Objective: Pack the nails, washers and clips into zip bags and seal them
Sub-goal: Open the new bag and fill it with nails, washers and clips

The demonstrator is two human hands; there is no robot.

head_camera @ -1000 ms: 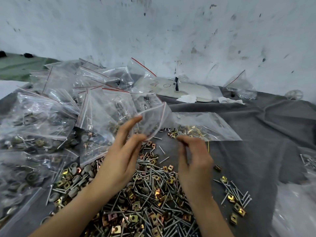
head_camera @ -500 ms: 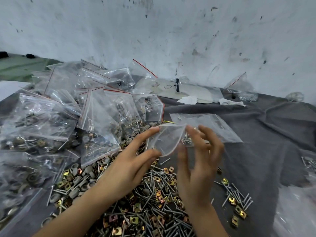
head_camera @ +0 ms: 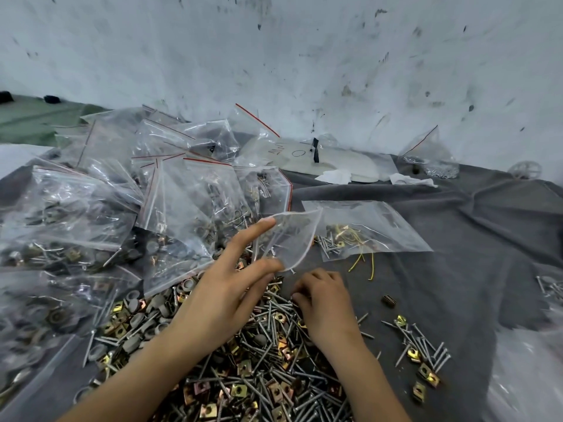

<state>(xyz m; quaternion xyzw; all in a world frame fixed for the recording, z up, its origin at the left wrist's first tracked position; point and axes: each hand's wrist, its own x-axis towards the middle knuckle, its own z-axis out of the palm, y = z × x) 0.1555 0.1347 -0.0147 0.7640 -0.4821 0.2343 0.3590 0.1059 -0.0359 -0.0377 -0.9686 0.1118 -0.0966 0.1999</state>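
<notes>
My left hand [head_camera: 231, 287] holds a small empty clear zip bag [head_camera: 289, 239] between thumb and forefinger, its mouth spread wide above the heap. My right hand [head_camera: 323, 300] is down on the loose pile of nails, grey washers and brass clips [head_camera: 243, 360], fingers curled into the nails; what they hold is hidden. A flat zip bag [head_camera: 365, 229] with a few nails, clips and yellow wire lies just behind the hands on the grey cloth [head_camera: 457, 269].
Several filled zip bags with red seal strips [head_camera: 122, 208] are stacked at the left. A smaller scatter of nails and clips [head_camera: 420, 360] lies at the right. A white object [head_camera: 335, 162] and another bag [head_camera: 429, 156] sit by the wall.
My right hand has let go of the small bag and dropped onto the nail pile. My left hand alone now holds the bag up, slightly higher.
</notes>
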